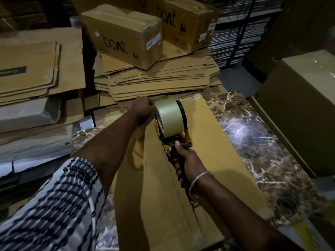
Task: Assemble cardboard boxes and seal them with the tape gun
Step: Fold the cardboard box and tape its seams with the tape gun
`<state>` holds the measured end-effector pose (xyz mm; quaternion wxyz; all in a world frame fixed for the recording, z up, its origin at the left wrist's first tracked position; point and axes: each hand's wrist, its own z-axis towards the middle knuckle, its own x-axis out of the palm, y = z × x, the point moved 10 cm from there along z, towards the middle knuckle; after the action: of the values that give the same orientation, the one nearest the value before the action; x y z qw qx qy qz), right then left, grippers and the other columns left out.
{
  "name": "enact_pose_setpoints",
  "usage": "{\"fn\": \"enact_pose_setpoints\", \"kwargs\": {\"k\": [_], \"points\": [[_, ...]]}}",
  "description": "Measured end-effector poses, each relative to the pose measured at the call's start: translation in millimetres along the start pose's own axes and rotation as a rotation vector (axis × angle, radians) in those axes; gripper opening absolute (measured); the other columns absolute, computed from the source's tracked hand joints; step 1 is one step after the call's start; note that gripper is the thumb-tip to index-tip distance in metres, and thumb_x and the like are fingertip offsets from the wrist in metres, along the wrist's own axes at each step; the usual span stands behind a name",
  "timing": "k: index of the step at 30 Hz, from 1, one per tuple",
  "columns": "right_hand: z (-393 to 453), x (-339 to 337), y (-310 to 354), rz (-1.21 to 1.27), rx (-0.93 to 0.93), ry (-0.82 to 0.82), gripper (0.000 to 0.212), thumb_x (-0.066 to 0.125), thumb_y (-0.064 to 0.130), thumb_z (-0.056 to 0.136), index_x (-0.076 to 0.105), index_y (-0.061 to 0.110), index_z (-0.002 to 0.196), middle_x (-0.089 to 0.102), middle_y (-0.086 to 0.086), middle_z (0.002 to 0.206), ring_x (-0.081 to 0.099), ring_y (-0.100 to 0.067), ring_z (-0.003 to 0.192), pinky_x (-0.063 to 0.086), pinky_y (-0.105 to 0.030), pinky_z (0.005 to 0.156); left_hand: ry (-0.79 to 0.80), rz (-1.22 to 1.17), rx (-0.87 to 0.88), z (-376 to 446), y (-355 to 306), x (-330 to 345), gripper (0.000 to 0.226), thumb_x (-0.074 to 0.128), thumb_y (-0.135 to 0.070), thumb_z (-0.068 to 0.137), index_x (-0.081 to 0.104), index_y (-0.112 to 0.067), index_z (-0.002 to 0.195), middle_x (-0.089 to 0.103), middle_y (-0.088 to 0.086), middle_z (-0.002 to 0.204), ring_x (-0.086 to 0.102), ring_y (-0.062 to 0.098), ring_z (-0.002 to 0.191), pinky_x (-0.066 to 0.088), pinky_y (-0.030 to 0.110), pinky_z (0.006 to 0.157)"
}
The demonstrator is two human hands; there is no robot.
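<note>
A brown cardboard box [213, 142] stands in front of me on the marble floor, its top flaps closed along a centre seam. A yellow and black tape gun [170, 124] carrying a wide roll of tan tape sits on that seam near the box's far end. My right hand [188, 160] grips the gun's handle. My left hand [143, 111] is at the far left edge of the box beside the roll, its fingers curled over the edge; whether they pinch the tape end is hidden.
A pile of flattened cartons [155, 78] lies just beyond the box, with two assembled "boat" boxes [125, 35] on top. More flat cardboard [36, 66] is stacked at left. A large box [299, 105] stands at right. Marble floor [253, 138] shows between.
</note>
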<state>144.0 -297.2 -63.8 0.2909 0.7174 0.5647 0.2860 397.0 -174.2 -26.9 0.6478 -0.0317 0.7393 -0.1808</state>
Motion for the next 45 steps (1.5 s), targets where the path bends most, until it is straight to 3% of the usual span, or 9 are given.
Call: {"fn": "enact_pose_setpoints", "kwargs": {"k": [4,10,14,17,23,28,37,42,45], "points": [[-21,-11,-20,0.015,0.018,-0.034,0.054,0.052,0.061,0.094,0.045,0.02,0.061,0.036,0.0,0.056,0.026,-0.015,0.045,0.021,-0.025,0.048,-0.061,-0.023,-0.047,-3,5,10,0.029,0.054,-0.049,0.095,0.072,-0.029,0.104,0.069,-0.001,0.09,0.063,0.023,0.086,0.051,0.047,0.085],[-48,-19,-50,0.062,0.007,-0.042,0.054,0.055,0.058,0.094,0.045,0.018,0.06,0.035,-0.003,0.055,0.023,-0.016,0.044,0.017,-0.023,0.046,-0.045,0.177,-0.171,-11,3,11,0.046,0.042,-0.062,0.098,0.073,-0.029,0.102,0.072,0.004,0.1,0.063,0.029,0.105,0.013,0.069,0.111],[-49,-20,-52,0.056,0.038,-0.047,0.054,0.056,0.056,0.094,0.042,0.018,0.059,0.033,-0.001,0.053,0.02,-0.015,0.044,0.014,-0.024,0.048,-0.128,0.135,0.182,-42,-34,11,0.042,0.04,-0.043,0.104,0.055,-0.021,0.137,0.047,0.004,0.151,0.038,0.026,0.141,0.02,0.054,0.115],[-48,-22,-53,0.056,0.036,-0.056,0.051,0.057,0.055,0.094,0.045,0.017,0.062,0.033,-0.001,0.054,0.02,-0.015,0.045,0.015,-0.025,0.049,0.037,0.099,0.441,-82,-48,33,0.064,0.031,-0.063,0.096,0.038,-0.031,0.151,0.027,-0.004,0.163,0.018,0.021,0.152,0.015,0.052,0.119],[-48,-21,-51,0.042,0.035,-0.06,0.045,0.058,0.056,0.094,0.052,0.021,0.067,0.034,-0.001,0.055,0.022,-0.016,0.046,0.019,-0.024,0.047,0.219,0.335,0.453,-104,-47,46,0.08,0.025,-0.063,0.086,0.01,-0.034,0.159,0.005,-0.007,0.168,0.002,0.022,0.154,0.01,0.056,0.121],[-43,-22,-27,-0.015,-0.048,-0.051,0.038,0.056,0.046,0.099,0.051,0.025,0.068,0.04,0.009,0.043,0.03,-0.008,0.032,0.022,-0.015,0.037,0.256,0.479,0.431,-102,-51,42,0.075,0.048,-0.045,0.1,0.006,-0.026,0.16,0.0,0.0,0.168,-0.003,0.023,0.154,0.005,0.049,0.123],[-25,-25,3,0.006,0.011,-0.031,0.048,0.058,0.049,0.097,0.046,0.018,0.062,0.032,0.003,0.048,0.023,-0.01,0.03,0.017,-0.014,0.035,0.348,0.732,0.295,-73,-50,41,0.063,0.038,-0.042,0.104,0.013,-0.023,0.159,0.009,0.006,0.167,0.003,0.022,0.154,0.003,0.045,0.124],[-41,-34,-7,-0.004,0.015,-0.027,0.046,0.056,0.051,0.098,0.047,0.02,0.065,0.033,0.003,0.052,0.024,-0.012,0.037,0.018,-0.015,0.037,0.33,0.686,0.282,-73,-51,40,0.067,0.043,-0.044,0.103,0.011,-0.027,0.159,0.009,0.001,0.167,0.0,0.022,0.154,0.002,0.052,0.124],[-61,-46,-22,-0.043,0.006,-0.028,0.048,0.055,0.049,0.099,0.047,0.019,0.062,0.034,0.004,0.048,0.024,-0.011,0.035,0.017,-0.014,0.038,0.293,0.5,0.297,-70,-52,38,0.084,0.048,-0.051,0.099,-0.012,-0.034,0.156,-0.011,-0.007,0.167,-0.005,0.019,0.154,0.0,0.055,0.122]]}}
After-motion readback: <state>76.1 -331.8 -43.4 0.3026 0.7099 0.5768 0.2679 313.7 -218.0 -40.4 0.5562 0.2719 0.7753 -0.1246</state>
